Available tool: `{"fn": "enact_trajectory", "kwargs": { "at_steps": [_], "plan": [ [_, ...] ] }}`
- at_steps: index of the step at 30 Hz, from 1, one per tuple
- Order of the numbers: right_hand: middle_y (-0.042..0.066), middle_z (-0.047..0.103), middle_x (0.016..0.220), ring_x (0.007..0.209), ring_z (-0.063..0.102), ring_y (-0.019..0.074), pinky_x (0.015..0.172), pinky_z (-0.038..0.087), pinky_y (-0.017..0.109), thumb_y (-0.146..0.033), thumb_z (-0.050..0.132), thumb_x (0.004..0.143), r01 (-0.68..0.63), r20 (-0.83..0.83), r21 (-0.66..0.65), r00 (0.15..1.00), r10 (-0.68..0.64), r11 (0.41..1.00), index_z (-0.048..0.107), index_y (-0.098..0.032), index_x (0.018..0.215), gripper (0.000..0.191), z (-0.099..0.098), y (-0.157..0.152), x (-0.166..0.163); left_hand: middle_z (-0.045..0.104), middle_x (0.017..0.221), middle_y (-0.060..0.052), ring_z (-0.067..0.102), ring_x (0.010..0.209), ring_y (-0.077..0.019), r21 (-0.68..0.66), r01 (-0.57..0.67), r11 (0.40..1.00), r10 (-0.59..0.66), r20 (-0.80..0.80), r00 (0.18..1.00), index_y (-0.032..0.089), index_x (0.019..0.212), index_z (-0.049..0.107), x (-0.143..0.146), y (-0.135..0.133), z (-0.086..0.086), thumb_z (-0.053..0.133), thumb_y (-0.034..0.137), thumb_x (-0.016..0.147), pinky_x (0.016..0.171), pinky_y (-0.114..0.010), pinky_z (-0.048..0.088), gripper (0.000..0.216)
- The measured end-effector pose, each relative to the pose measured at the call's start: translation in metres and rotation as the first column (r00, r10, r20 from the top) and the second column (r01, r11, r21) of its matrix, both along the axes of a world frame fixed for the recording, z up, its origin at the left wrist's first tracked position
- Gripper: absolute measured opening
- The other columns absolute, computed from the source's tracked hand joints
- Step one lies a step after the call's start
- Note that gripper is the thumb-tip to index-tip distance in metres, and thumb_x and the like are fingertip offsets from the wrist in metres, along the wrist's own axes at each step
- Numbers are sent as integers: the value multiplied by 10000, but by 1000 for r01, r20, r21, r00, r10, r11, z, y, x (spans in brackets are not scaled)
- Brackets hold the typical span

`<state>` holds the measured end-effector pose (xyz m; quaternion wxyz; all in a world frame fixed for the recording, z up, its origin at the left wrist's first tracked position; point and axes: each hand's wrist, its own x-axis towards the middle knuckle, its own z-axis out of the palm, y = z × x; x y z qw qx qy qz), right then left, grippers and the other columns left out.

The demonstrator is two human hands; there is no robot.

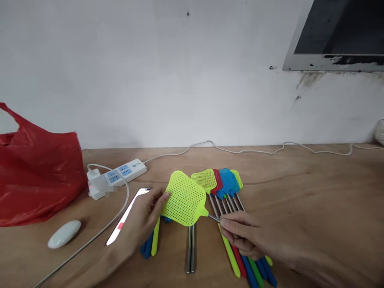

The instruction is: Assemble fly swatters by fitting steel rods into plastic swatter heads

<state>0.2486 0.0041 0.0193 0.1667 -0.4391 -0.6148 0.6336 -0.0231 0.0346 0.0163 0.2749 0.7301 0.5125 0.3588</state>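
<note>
A yellow-green fly swatter (184, 198) is held up between my two hands, its perforated head tilted. My left hand (144, 214) pinches the head's left edge between thumb and fingers. The thin metal rod is gripped by my right hand (243, 232), close below the head's neck. Under and beside the right hand lies a row of fly swatters in yellow (204, 180), red (217, 181) and blue (227, 180), with coloured handles towards me. Bare metal rods (191, 252) lie below the held head. Blue and yellow handles (152, 242) show beside my left hand, partly hidden.
A phone (129, 214) with a lit screen lies partly behind my left hand. Further left are a white mouse-shaped object (64, 234), a power strip (126, 173) with a plugged-in charger and cable, and a red plastic bag (42, 176). A white wall backs the wooden table (315, 200).
</note>
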Motion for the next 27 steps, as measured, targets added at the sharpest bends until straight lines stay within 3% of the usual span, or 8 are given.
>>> {"fn": "enact_trajectory", "kwargs": {
  "at_steps": [2,4,6,8,11,16,21,27],
  "plan": [
    [-92,219,507,441,164,111,444,170,255,-597,359,952,-8,-10,-78,1000,7,997,415,-249,711,427,1,1,1,601,792,-11,598,792,-192,61,-17,998,18,-15,1000,203,899,592,-2,-1,2,430,440,982,622,-238,502,299],
    [-62,313,540,474,250,119,477,197,266,-546,373,968,36,114,188,992,-58,982,429,-236,689,420,0,-1,1,591,771,-1,580,689,-165,22,-40,999,40,15,999,200,908,596,-4,1,2,433,449,980,548,-218,479,306],
    [-25,413,588,528,352,140,517,209,285,-491,393,976,39,264,535,941,-211,844,469,-229,694,393,-4,-3,0,558,718,23,490,501,-109,-77,-44,996,50,77,996,194,933,590,-7,3,-1,437,485,972,420,-193,402,331],
    [-10,454,589,531,387,157,527,188,299,-459,396,979,-48,403,702,850,-341,710,526,-239,751,343,-11,-6,0,496,653,57,391,384,-72,-192,-32,981,59,133,989,193,946,570,-10,5,-6,456,518,953,340,-179,318,344],
    [-2,517,595,530,459,171,524,198,300,-412,376,997,-170,508,739,776,-373,652,565,-248,808,314,-19,-10,-1,423,618,90,378,345,-57,-302,1,953,50,161,986,203,895,533,-12,5,-14,518,520,919,314,-167,295,318],
    [13,687,836,729,641,190,600,344,282,-268,372,1015,-125,380,741,888,-259,660,577,-242,990,208,-20,-12,-10,366,640,91,385,377,-59,-259,75,963,-21,205,978,208,757,474,-2,0,-20,481,566,932,311,-172,368,399],
    [10,705,806,744,668,188,606,378,265,-274,340,1034,-72,310,742,918,-247,667,576,-228,885,283,-19,-9,-16,374,627,87,393,376,-54,-184,73,980,-34,206,978,200,734,485,2,-4,-14,489,568,935,302,-158,373,419],
    [62,687,685,496,581,218,471,156,320,-170,365,969,-271,452,874,756,-473,403,616,-195,979,252,-26,-6,-19,539,656,49,444,365,-64,-221,100,970,-42,254,966,180,924,613,7,4,5,545,538,904,306,-168,403,365]
  ]
}}
